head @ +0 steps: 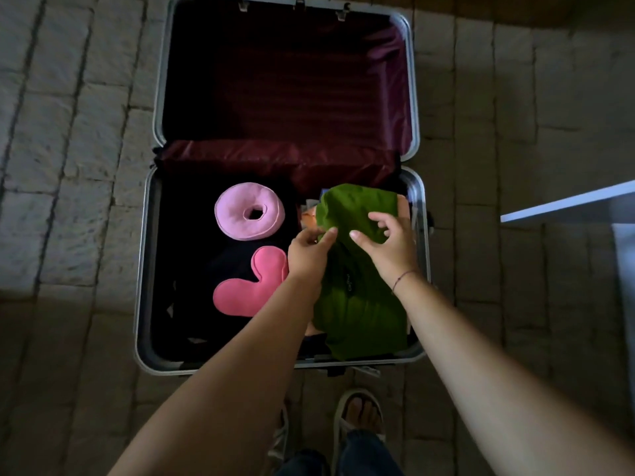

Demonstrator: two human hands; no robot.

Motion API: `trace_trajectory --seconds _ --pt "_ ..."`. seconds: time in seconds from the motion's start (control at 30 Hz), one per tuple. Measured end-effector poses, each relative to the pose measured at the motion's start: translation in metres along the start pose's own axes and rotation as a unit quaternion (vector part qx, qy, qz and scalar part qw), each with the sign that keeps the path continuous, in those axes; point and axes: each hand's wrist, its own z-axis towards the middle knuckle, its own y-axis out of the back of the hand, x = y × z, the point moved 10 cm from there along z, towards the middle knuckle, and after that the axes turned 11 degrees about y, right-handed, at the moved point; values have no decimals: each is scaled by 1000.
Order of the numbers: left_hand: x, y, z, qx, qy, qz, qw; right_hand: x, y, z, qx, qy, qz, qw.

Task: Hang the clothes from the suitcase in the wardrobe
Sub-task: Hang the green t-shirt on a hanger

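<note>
A crumpled, soft green cloth garment (pixel 360 304) lies in the right side of the near half of the silver-rimmed, maroon-lined hard suitcase (pixel 146 269). The left hand (pixel 307 255) pinches its edge. The right hand (pixel 390 247) is over it, fingers spread and bent. In the suitcase's left side sit a plush lilac ring cushion (pixel 237 214) and a pink heart cushion (pixel 247 290).

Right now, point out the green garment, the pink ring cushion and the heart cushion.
green garment (pixel 360 304): head view, lower folded part.
pink ring cushion (pixel 231 214): head view, left side of the ring.
heart cushion (pixel 237 297): head view, lower left lobe.
</note>
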Motion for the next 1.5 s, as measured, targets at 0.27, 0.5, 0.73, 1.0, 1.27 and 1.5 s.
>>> trace_trajectory --seconds 0.27,0.5,0.73,1.0,1.27,1.5 --pt "-65 -17 -64 100 -121 130 979 64 16 -1 120 98 37 987" --pt "-134 -18 -181 230 -134 157 951 189 74 -18 279 151 64 946" --pt "-230 23 -307 238 -130 111 956 315 162 -46 239 88 240 937" --pt "-354 59 -488 250 -201 187 928 508 271 -92 254 151 242 924" --pt "-449 73 -661 257 -309 330 854 649 404 -148 113 223 315 915" --pt "-487 94 -734 171 -363 496 770 697 528 -202 -31 256 401 879"
